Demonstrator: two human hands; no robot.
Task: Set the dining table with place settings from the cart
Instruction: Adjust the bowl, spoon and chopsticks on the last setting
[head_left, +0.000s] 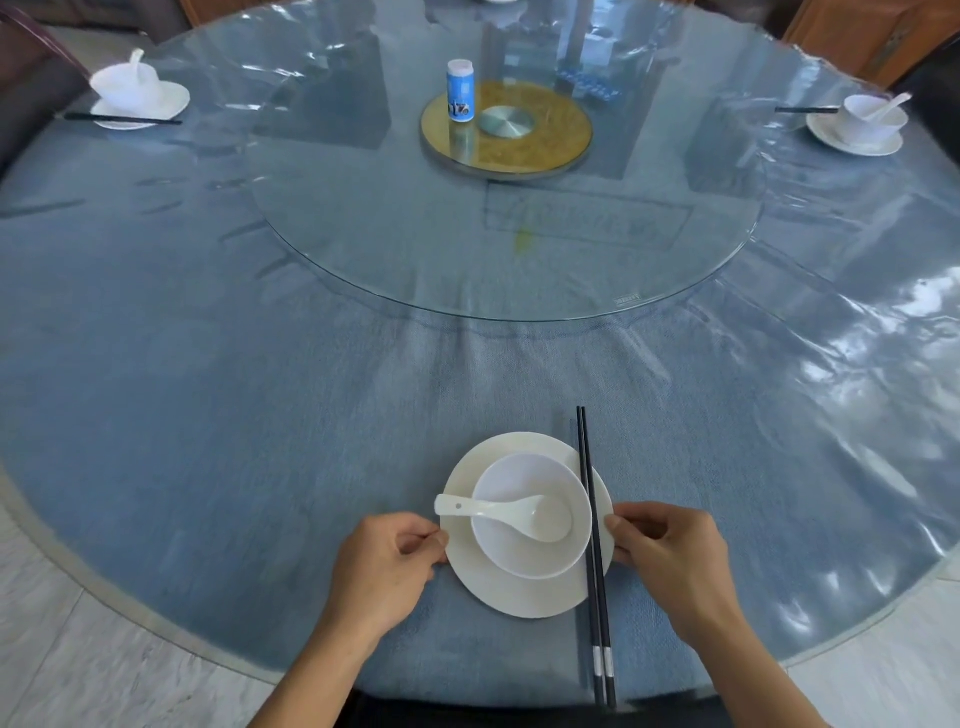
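Near table edge: white plate (519, 597) bearing white bowl (524, 556), white soup spoon (511, 513) lying in bowl with handle out over left rim. Black chopsticks (592, 545) laid across plate's right edge, touching bowl. Left hand (387, 564) curled, fingertips pinching plate's left rim. Right hand (670, 553) likewise bent, fingertips at right rim beside chopsticks. Farther off on blue-clothed table (208, 415), two more settings.

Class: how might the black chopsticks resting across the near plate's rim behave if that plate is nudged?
The chopsticks look thin, smooth and stiff, so they would probably slide or roll. Only propped on the plate rim, they likely shift easily.
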